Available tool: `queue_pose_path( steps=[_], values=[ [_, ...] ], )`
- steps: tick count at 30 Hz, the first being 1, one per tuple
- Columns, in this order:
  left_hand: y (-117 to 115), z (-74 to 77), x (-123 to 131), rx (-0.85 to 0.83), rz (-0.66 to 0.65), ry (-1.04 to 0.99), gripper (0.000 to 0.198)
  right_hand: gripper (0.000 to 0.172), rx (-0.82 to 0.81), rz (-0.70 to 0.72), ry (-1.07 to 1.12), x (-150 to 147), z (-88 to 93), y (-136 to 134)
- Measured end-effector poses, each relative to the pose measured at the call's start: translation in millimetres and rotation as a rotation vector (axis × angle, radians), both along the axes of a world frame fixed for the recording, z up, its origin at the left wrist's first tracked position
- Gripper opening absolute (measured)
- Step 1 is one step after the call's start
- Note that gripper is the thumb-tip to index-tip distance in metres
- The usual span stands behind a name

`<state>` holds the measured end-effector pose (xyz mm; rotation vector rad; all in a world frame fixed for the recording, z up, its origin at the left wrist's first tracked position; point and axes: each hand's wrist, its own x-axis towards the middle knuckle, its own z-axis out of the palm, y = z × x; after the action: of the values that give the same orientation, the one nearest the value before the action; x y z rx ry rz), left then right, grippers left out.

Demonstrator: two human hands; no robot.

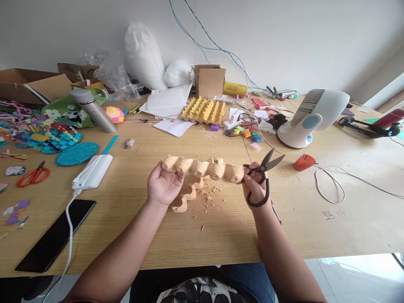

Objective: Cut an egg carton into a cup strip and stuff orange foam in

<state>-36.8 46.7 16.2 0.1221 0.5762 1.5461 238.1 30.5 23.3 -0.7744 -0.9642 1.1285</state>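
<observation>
A strip cut from an egg carton (201, 168), tan and with several rounded cups in a row, is held up level over the table. My left hand (164, 184) grips its left end, palm turned up. My right hand (255, 187) holds a pair of black-handled scissors (268, 163), blades spread and pointing up to the right, and also touches the strip's right end. Below the strip, a wavy cut-off piece of carton (186, 198) lies on the table among small shreds (211, 193).
Behind stands a yellow egg tray (203, 110) beside coloured clay packets (246, 133). A white fan (311, 118) and an orange cup (304, 162) are to the right. On the left lie a power bank (93, 171), a phone (57, 235), red-handled scissors (33, 175) and a steel bottle (94, 110).
</observation>
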Motion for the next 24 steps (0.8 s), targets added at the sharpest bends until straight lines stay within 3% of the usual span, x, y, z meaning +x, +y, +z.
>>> queue_pose_path(
  steps=[8,12,17,24],
  values=[
    [1.4,1.9,3.5,-0.079,-0.019,0.092,0.021,0.041,0.003,-0.064,-0.015,4.5,-0.7,2.8],
    [3.4,1.3,3.0,-0.110,0.004,0.076,0.019,0.032,-0.014,-0.158,-0.324,9.0,-3.9,0.4],
    [5.0,-1.7,-0.1,-0.113,0.047,0.057,0.019,0.041,-0.041,-0.213,-0.773,11.2,-8.9,-1.3],
    [6.3,-4.5,-2.2,-0.118,0.044,0.082,0.014,0.038,-0.050,-0.253,-1.036,9.8,-4.7,-1.4]
  ],
)
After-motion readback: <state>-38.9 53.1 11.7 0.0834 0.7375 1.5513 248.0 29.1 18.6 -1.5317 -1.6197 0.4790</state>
